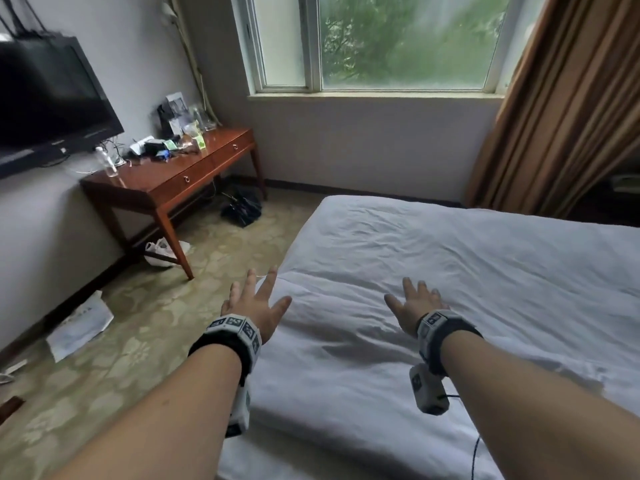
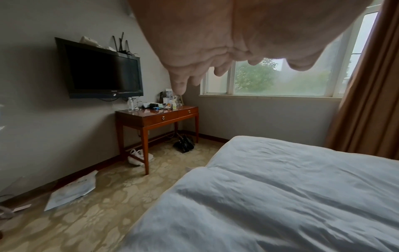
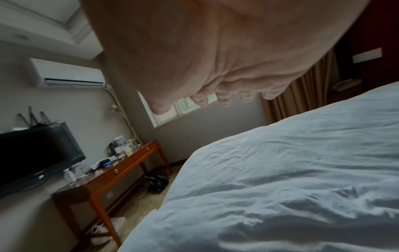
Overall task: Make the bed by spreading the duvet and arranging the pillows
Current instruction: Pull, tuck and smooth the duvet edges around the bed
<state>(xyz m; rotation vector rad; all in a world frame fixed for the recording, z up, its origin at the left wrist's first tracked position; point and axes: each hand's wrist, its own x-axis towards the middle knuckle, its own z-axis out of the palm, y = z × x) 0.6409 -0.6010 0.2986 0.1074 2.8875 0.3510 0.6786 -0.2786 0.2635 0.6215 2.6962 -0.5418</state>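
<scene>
A white duvet (image 1: 450,271) lies spread over the bed, filling the head view from about 3 o'clock down to 6 o'clock, wrinkled, with one edge running along the bed's left side next to the patterned carpet (image 1: 138,341). No pillow shows in any view.

Both arms reach forward, palms down. The left hand (image 1: 254,304) sits near the centre, toward 7 o'clock, over the duvet's left edge, fingers spread and straight, holding nothing. The right hand (image 1: 415,306) is just right of centre, toward 5 o'clock, over the duvet, fingers also spread and released. Whether either palm touches the fabric I cannot tell; in the wrist views the left hand (image 2: 215,42) and the right hand (image 3: 205,51) appear raised above the duvet (image 2: 280,196), with fingers hanging loose and free of any cloth. Each wrist carries a band with printed markers.

At 10 o'clock a wooden desk (image 1: 180,174) stands against the wall, cluttered with small items, and a dark television (image 1: 48,95) hangs on the wall at 9 o'clock. A window (image 1: 381,43) is at 12 o'clock and a brown curtain (image 1: 561,98) at 2 o'clock. A black bag (image 1: 242,207) lies on the floor by the desk, and a white paper bag (image 1: 79,325) lies by the wall at 8 o'clock.
</scene>
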